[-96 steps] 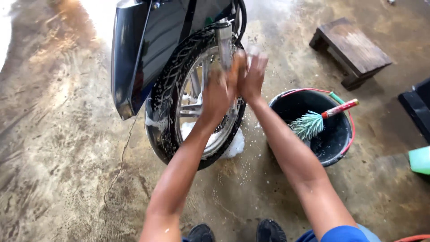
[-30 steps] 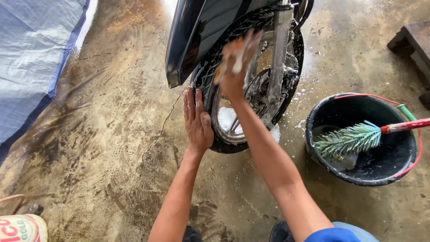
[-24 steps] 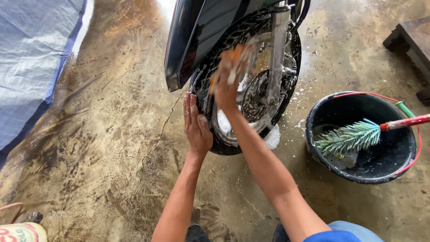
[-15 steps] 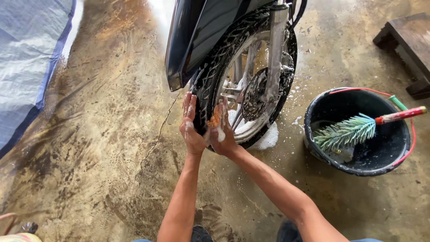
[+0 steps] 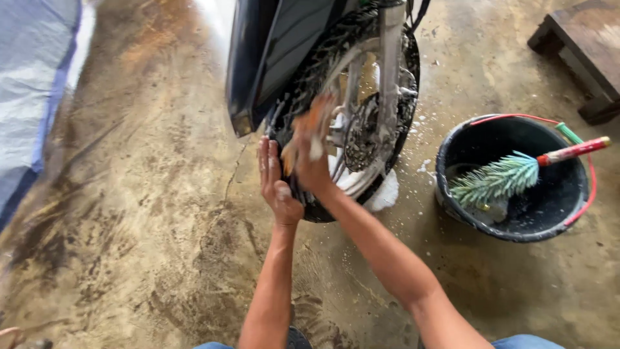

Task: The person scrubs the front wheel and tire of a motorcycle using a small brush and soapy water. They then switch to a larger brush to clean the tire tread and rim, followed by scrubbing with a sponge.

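A motorcycle's front wheel (image 5: 361, 129) stands on wet concrete, with a knobbly black tyre, silver spokes, a brake disc and soap foam on it. A dark mudguard (image 5: 271, 58) hangs over it. My left hand (image 5: 276, 184) lies flat and open against the tyre's left side. My right hand (image 5: 310, 152) is blurred and presses a soapy orange-brown sponge (image 5: 307, 132) against the tyre and rim.
A black bucket (image 5: 452, 194) with a red-handled green bristle brush (image 5: 500, 179) in it stands to the right of the wheel. A dark wooden stool (image 5: 584, 48) is at the top right. A blue-grey tarpaulin (image 5: 29, 103) lies at the left.
My right hand with the sponge swept down the wheel and has come back up a little along the tyre. My left hand stays flat on the tyre.
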